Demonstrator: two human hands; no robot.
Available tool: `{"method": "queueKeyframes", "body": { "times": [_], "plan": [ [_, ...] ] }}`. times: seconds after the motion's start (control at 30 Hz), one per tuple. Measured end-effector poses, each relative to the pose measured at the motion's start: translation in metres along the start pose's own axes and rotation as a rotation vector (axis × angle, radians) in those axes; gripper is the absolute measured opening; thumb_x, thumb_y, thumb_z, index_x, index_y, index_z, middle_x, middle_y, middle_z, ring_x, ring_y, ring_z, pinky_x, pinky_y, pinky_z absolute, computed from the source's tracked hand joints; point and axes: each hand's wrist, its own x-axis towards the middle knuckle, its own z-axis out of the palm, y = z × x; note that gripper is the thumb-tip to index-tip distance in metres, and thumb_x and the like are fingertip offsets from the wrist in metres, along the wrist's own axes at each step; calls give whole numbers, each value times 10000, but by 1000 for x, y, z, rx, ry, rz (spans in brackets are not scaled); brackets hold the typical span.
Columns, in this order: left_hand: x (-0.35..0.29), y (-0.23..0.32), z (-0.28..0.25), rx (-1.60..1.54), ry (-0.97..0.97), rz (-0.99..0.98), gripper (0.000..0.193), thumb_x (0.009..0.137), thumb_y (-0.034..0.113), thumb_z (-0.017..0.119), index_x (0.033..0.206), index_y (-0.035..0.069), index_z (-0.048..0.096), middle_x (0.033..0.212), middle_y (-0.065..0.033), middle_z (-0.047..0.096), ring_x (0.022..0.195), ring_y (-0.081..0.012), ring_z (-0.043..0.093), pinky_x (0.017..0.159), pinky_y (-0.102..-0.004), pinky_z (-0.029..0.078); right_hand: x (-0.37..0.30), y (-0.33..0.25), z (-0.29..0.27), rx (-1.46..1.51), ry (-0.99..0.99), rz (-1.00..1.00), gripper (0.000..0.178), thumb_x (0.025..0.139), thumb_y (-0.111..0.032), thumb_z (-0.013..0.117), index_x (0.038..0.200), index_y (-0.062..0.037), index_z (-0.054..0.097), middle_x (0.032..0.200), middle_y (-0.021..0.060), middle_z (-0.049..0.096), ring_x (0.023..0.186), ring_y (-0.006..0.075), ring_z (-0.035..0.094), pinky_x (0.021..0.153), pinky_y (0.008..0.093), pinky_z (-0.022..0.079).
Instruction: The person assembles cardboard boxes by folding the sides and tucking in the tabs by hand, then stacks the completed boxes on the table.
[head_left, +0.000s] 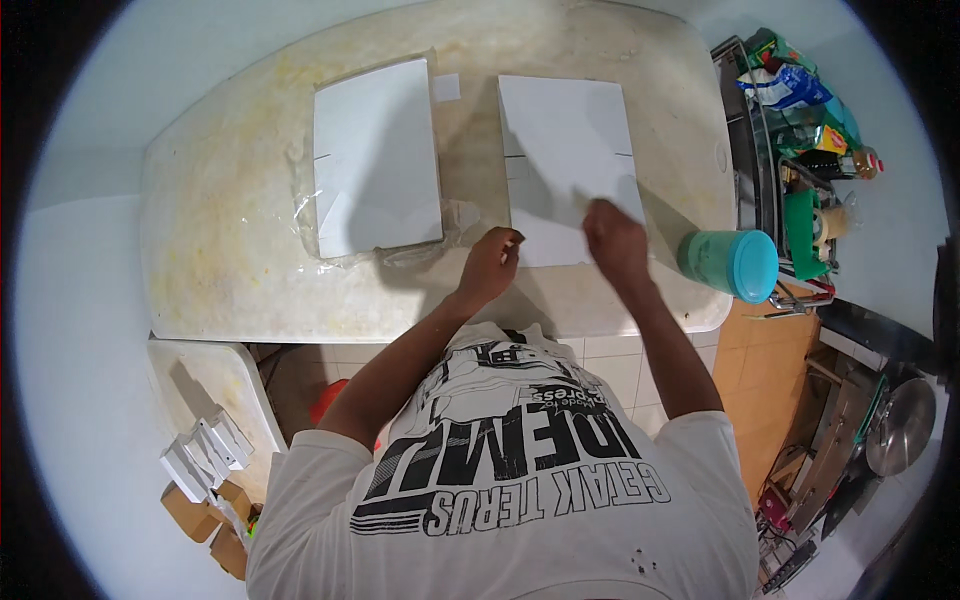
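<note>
A white sheet of card or thin board (560,130) lies on the table in front of me, with a short dark line at each side edge. At its near left corner rests my left hand (490,268), fingers curled in; whatever they may pinch is hidden. Over its near right part is my right hand (617,240), closed and slightly blurred, with a faint pale bit by its fingertips too small to name. To the left, a stack of similar white sheets (375,150) lies on crumpled clear plastic wrapping (305,205).
A small white square (447,88) lies between the sheets on the pale stained table (230,210). A turquoise-lidded container (725,262) stands at the right edge. Beyond it is a rack (765,150) of bottles and packets. White boxes (205,452) sit at lower left; a pan (900,425) hangs far right.
</note>
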Motion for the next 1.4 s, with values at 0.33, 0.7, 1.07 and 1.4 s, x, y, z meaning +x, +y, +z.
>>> {"method": "queueKeyframes", "body": {
  "times": [0.33,0.7,1.07,1.4],
  "plan": [
    [54,63,-46,-906,-177,-265,454,899,430,406,1195,85,398,1214,-95,453,1121,-229,439,954,-417,339,43,-56,-172,1089,868,380,299,938,-262,357,1121,-59,478,1041,56,550,900,160,559,753,290,484],
    [-7,7,-142,-1030,-83,-10,404,938,331,358,1266,94,367,1215,-108,461,1081,-246,488,891,-426,419,-19,-66,80,1653,534,737,268,892,-101,490,1152,-49,452,1045,59,545,938,142,540,727,279,488],
    [-53,-73,-175,-1280,435,-446,348,876,352,489,1125,110,458,1099,-89,492,961,-245,533,784,-377,503,-16,-133,227,1187,561,748,122,851,-5,510,972,-17,521,947,42,519,787,129,523,625,243,475],
    [-46,-115,-191,-1115,158,-655,291,897,250,501,1131,105,410,1057,-93,511,920,-235,559,837,-386,491,-28,-145,241,1044,287,662,198,773,-65,659,954,-16,593,869,39,566,765,104,551,636,233,501]
  ]
}}
